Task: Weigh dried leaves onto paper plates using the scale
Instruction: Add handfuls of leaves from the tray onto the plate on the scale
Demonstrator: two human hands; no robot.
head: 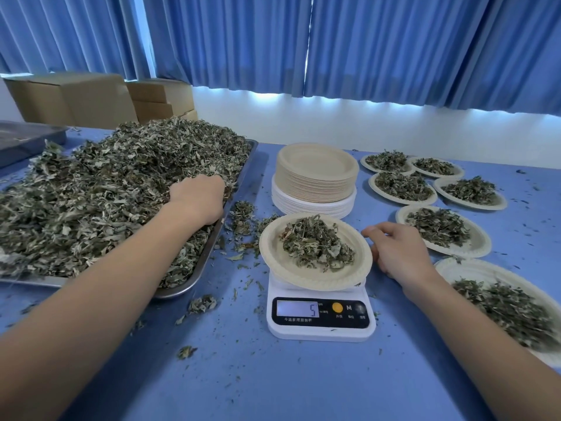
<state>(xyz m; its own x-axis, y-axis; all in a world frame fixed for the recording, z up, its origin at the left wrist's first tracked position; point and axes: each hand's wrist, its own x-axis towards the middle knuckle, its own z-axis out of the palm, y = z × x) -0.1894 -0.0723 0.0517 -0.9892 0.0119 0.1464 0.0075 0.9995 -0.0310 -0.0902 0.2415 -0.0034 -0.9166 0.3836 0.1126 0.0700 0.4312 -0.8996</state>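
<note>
A white digital scale (321, 317) stands at the centre of the blue table, and its display reads 5. On it sits a paper plate (274, 259) holding a small heap of dried leaves (315, 243). My left hand (198, 202) reaches into the big pile of dried leaves (106, 189) on the metal tray (200, 268), its fingers buried in the leaves. Just right of the plate on the scale is my right hand (394, 250), with fingers loosely curled near the rim and nothing in them.
A stack of unused paper plates (315, 177) stands behind the scale. Several filled plates (443, 230) lie on the right side of the table. Loose leaf bits (202, 303) are scattered on the blue tabletop. Cardboard boxes (91, 98) and blue curtains are at the back.
</note>
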